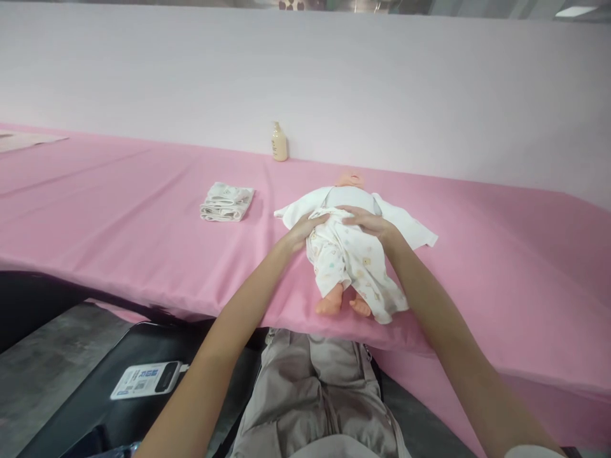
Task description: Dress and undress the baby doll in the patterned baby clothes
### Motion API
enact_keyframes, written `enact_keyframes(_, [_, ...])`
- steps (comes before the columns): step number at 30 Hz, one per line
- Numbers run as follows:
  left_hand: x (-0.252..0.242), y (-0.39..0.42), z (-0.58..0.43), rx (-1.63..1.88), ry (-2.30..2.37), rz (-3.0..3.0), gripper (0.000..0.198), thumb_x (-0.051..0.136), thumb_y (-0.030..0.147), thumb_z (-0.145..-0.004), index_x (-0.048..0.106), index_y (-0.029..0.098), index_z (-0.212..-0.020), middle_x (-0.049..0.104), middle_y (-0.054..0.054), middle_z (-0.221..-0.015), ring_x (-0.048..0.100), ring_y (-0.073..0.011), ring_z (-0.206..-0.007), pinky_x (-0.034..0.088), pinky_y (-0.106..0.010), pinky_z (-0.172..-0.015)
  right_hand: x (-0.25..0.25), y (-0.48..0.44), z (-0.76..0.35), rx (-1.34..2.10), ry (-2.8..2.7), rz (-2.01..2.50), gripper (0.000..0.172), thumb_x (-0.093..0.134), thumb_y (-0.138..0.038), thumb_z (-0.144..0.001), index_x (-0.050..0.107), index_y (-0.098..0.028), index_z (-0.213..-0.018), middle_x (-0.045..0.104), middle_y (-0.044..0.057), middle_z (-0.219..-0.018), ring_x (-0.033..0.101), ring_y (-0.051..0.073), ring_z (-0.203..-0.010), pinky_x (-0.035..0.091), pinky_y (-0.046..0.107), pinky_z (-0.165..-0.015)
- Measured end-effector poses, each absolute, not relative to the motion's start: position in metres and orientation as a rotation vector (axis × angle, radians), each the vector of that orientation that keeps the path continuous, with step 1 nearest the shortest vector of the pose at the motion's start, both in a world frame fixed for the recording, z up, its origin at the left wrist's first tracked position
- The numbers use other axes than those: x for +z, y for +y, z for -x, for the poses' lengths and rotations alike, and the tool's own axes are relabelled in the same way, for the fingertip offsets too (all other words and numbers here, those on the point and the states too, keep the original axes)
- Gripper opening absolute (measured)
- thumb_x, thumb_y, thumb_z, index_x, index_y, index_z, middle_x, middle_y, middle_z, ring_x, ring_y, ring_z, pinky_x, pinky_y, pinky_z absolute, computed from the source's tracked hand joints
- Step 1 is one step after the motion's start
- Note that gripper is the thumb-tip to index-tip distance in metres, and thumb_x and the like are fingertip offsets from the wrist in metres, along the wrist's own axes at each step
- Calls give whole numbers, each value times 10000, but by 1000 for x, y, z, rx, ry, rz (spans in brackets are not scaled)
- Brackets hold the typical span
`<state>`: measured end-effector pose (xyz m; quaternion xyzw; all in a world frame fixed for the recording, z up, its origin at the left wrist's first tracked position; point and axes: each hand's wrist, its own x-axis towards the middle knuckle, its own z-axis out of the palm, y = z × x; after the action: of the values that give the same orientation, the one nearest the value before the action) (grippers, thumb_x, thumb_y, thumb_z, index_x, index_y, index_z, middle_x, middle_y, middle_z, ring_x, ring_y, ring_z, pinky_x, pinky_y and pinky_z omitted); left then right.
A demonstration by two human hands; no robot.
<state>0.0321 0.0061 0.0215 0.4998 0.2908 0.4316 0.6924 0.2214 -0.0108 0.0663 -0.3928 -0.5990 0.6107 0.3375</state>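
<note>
A baby doll [329, 301] lies on its back on the pink-covered table [167, 254], its feet toward me. It wears a white long-sleeved top [405, 224] with the sleeves spread out sideways. White patterned baby pants [356, 248] cover its lower body. One foot comes out of the left pant leg; the other shows beside the right pant leg, which lies loose and flat. My left hand [307, 230] is closed at the left side of the waistband, thumb on top. My right hand [366, 221] is closed at the right side of it. Some fingertips are hidden.
A folded patterned cloth [227, 202] lies left of the doll. Near the white wall stands a cream pump bottle [279, 142]. A pale cloth [26, 139] lies far left. Below the table edge, a black chair [90, 394] holds a white card badge [146, 380].
</note>
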Motion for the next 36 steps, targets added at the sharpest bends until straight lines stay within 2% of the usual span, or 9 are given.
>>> enact_keyframes(4, [19,8,-37,936,669,-960,246,649,286,-784,639,101,-945,704,-127,-938,667,-228,-875,519,-338,-823,71,-17,-222,1666,-1688,1166,421,752,-174,-655,621,-168,-1056,701,53,-981,653,189,-850,537,297,-774])
enact_keyframes(8, [23,4,-35,883,732,-1191,321,696,393,-735,661,132,-919,702,-81,-829,657,-193,-734,519,-292,-685,67,-17,-217,1609,-1474,1209,281,691,-206,-740,627,-140,-1005,713,65,-900,658,170,-732,537,284,-721])
enact_keyframes(13, [26,1,-29,723,766,-1512,271,805,339,-597,629,138,-641,520,22,-451,400,-70,-357,331,-222,-386,62,-15,-214,1487,-1369,1207,192,630,-236,-797,635,-147,-968,710,67,-906,660,171,-739,540,265,-698])
enact_keyframes(15, [25,1,-31,837,698,-1342,244,767,341,-653,633,140,-682,572,6,-506,473,-88,-409,394,-222,-432,63,-17,-215,1480,-1379,1201,177,609,-270,-817,637,-151,-945,708,69,-904,659,175,-766,541,267,-718])
enact_keyframes(18, [24,2,-38,956,594,-990,226,694,314,-738,651,139,-873,694,-52,-753,651,-168,-689,527,-282,-682,62,-18,-219,1577,-1436,1148,215,634,-293,-788,631,-152,-951,706,73,-896,661,195,-797,548,297,-738])
enact_keyframes(21, [22,2,-44,938,570,-820,249,642,322,-784,644,121,-931,713,-103,-890,670,-224,-882,517,-345,-848,57,-13,-222,1703,-1525,1076,358,737,-224,-653,621,-141,-981,707,72,-887,665,213,-799,553,312,-715])
enact_keyframes(27, [17,3,-38,880,629,-1117,392,733,368,-700,665,125,-1000,703,-112,-1009,654,-250,-957,507,-347,-858,42,-2,-225,1647,-1424,924,379,728,-208,-625,618,-128,-978,709,83,-866,669,215,-826,545,312,-732])
enact_keyframes(32, [21,4,-27,666,642,-1392,565,844,259,-533,662,146,-1056,701,-104,-1011,647,-276,-961,498,-397,-871,37,-2,-227,1585,-1408,863,412,740,-228,-607,621,-134,-990,712,76,-871,672,221,-844,544,301,-719])
enact_keyframes(36, [20,2,-29,776,545,-1215,544,810,281,-605,634,143,-1102,683,-123,-1074,634,-267,-1014,473,-403,-935,38,-2,-228,1643,-1432,886,406,747,-244,-627,624,-144,-1000,713,77,-909,670,227,-872,548,320,-755])
